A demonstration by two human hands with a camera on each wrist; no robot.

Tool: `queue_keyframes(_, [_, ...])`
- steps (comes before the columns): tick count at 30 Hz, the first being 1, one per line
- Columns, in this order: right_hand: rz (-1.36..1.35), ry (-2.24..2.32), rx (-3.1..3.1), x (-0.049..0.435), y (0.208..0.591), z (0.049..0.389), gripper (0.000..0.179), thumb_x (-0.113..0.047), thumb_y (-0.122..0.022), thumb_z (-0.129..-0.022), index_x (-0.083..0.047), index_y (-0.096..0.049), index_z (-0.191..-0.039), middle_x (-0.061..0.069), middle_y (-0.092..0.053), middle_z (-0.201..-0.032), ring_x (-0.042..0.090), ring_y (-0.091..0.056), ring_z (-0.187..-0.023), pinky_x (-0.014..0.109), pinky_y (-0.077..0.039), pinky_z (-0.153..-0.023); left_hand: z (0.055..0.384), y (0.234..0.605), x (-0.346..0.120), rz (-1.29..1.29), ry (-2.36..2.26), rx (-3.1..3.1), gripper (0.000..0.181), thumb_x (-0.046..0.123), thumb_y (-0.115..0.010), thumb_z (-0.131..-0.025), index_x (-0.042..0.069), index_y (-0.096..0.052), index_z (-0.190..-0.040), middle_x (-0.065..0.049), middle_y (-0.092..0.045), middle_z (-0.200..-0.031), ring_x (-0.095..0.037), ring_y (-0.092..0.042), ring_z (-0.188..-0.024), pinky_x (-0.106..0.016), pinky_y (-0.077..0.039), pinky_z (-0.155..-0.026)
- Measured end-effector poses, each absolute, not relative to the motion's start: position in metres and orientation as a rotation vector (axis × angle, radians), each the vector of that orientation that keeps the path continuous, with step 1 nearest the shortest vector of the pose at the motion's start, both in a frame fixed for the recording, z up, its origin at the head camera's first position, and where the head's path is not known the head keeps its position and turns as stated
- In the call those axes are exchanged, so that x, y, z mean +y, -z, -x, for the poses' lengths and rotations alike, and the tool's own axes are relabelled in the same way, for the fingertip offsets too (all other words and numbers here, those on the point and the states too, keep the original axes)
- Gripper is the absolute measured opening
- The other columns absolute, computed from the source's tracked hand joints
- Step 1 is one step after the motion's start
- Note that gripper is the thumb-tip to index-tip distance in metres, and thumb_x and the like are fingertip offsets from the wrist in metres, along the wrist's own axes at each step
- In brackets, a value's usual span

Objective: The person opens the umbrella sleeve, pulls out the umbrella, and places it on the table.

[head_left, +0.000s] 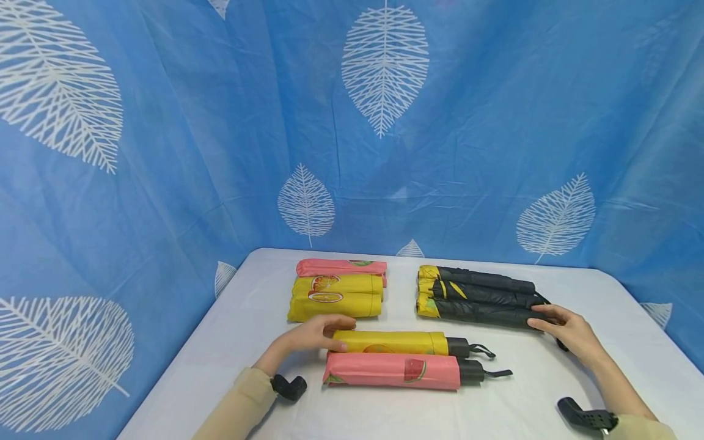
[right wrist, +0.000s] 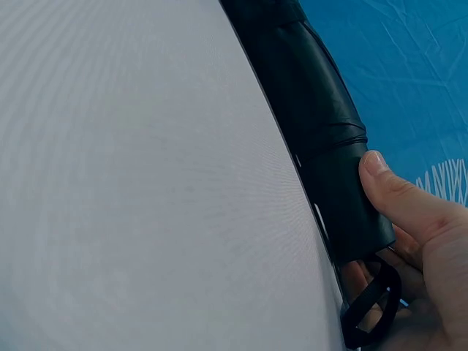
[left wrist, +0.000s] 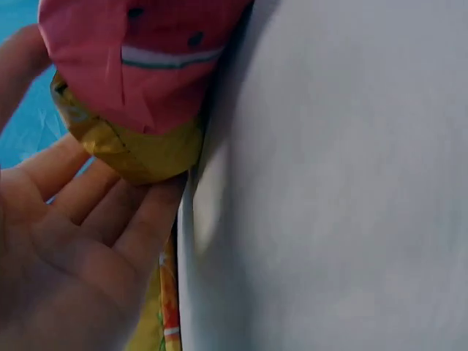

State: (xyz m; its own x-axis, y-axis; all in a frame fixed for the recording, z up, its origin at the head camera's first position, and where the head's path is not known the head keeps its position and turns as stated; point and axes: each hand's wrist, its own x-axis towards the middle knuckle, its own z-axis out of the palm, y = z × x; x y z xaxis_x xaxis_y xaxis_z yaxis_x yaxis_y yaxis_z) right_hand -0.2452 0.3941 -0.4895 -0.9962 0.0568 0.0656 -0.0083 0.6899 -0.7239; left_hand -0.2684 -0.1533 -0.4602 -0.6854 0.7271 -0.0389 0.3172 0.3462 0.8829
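A yellow folding umbrella (head_left: 407, 342) and a pink folding umbrella (head_left: 379, 370) with watermelon prints lie side by side, black handles to the right. At the yellow one's left end is my left hand (head_left: 319, 333), fingers extended on its far side and thumb near the pink cover; the left wrist view shows the fingers (left wrist: 142, 212) meeting the yellow end. My right hand (head_left: 572, 333) holds the handle end of the nearest black folding umbrella (head_left: 484, 313). In the right wrist view its thumb presses the black handle (right wrist: 347, 212), and other fingers are partly hidden behind the strap (right wrist: 373, 303).
Behind my left hand lie two yellow umbrellas (head_left: 335, 305) and a pink umbrella (head_left: 330, 267) in a row. Two more black umbrellas (head_left: 489, 280) lie beyond the held one. The white table (head_left: 418, 418) ends at a blue leaf-patterned curtain (head_left: 467, 134).
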Motion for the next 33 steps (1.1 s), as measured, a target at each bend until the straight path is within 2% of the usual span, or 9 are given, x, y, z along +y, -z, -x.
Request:
queue_keyframes(3, [0.032,-1.206,-2.775,0.395,0.489,0.244,0.066,-0.044,-0.063,-0.088,0.004,-0.048,-0.131,0.026,-0.050,-0.127,0.019,-0.055,-0.102,0.039,-0.049,-0.079,0.269,0.464,-0.152,-0.912,-1.234,2.227,0.054,0.022,-0.068,-0.088,0.003,-0.050,-0.135,-0.007,-0.053,-0.133,-0.019,-0.047,-0.122,-0.027,-0.039,-0.097])
queue_keyframes(6, [0.018,-1.241,-2.695,0.396,0.485,0.242,0.061,-0.041,-0.064,-0.089,0.003,-0.051,-0.128,-0.004,-0.060,-0.112,-0.011,-0.050,-0.087,0.018,-0.048,-0.069,0.270,0.466,-0.150,-0.929,-1.202,2.258,0.051,0.021,-0.068,-0.087,0.005,-0.052,-0.133,-0.004,-0.054,-0.131,-0.017,-0.049,-0.119,-0.029,-0.040,-0.095])
queue_keyframes(8, [0.010,-1.281,-2.643,0.397,0.482,0.242,0.058,-0.039,-0.064,-0.089,0.004,-0.052,-0.127,-0.022,-0.055,-0.104,-0.020,-0.045,-0.084,0.011,-0.045,-0.066,0.270,0.466,-0.148,-0.944,-1.182,2.279,0.051,0.021,-0.068,-0.087,0.005,-0.052,-0.133,-0.002,-0.054,-0.131,-0.015,-0.049,-0.117,-0.029,-0.041,-0.096])
queue_keyframes(9, [0.011,-1.291,-2.626,0.397,0.480,0.242,0.057,-0.038,-0.064,-0.090,0.004,-0.052,-0.126,-0.028,-0.050,-0.102,-0.020,-0.044,-0.084,0.010,-0.044,-0.065,0.270,0.466,-0.146,-0.949,-1.169,2.291,0.051,0.021,-0.068,-0.087,0.006,-0.053,-0.133,-0.001,-0.054,-0.130,-0.015,-0.049,-0.117,-0.029,-0.040,-0.096])
queue_keyframes(11, [0.009,-1.305,-2.610,0.397,0.477,0.242,0.057,-0.039,-0.063,-0.090,0.004,-0.052,-0.126,-0.032,-0.047,-0.101,-0.020,-0.044,-0.086,0.010,-0.044,-0.066,0.270,0.466,-0.144,-0.956,-1.143,2.313,0.051,0.023,-0.069,-0.087,0.007,-0.053,-0.133,0.000,-0.054,-0.130,-0.013,-0.048,-0.117,-0.029,-0.040,-0.097])
queue_keyframes(16, [0.015,-1.312,-2.612,0.393,0.470,0.241,0.058,-0.040,-0.061,-0.091,0.002,-0.051,-0.129,-0.024,-0.047,-0.109,-0.020,-0.043,-0.089,0.010,-0.044,-0.068,0.269,0.464,-0.138,-0.937,-1.083,2.351,0.049,0.025,-0.069,-0.087,0.010,-0.056,-0.132,0.002,-0.055,-0.129,-0.011,-0.048,-0.116,-0.030,-0.039,-0.098])
queue_keyframes(23, [-0.024,-1.385,-2.526,0.383,0.460,0.238,0.051,-0.035,-0.062,-0.092,0.001,-0.053,-0.128,-0.028,-0.051,-0.103,-0.017,-0.048,-0.089,0.007,-0.042,-0.070,0.271,0.465,-0.133,-0.880,-1.038,2.391,0.044,0.024,-0.071,-0.085,0.018,-0.061,-0.127,0.006,-0.057,-0.124,-0.009,-0.050,-0.104,-0.030,-0.042,-0.093])
queue_keyframes(29, [-0.065,-1.392,-2.534,0.372,0.450,0.236,0.047,-0.032,-0.063,-0.092,-0.004,-0.055,-0.129,-0.026,-0.055,-0.107,-0.017,-0.048,-0.093,0.009,-0.042,-0.072,0.274,0.467,-0.131,-0.878,-1.090,2.376,0.042,0.021,-0.072,-0.083,0.017,-0.063,-0.123,0.008,-0.059,-0.115,-0.012,-0.050,-0.097,-0.029,-0.043,-0.088])
queue_keyframes(33, [-0.124,-1.361,-2.550,0.365,0.444,0.235,0.048,-0.031,-0.062,-0.092,-0.001,-0.053,-0.129,-0.028,-0.053,-0.107,-0.018,-0.048,-0.093,0.008,-0.042,-0.073,0.274,0.467,-0.131,-0.808,-1.186,2.353,0.042,0.021,-0.073,-0.081,0.018,-0.064,-0.122,0.006,-0.059,-0.114,-0.015,-0.050,-0.095,-0.031,-0.044,-0.083])
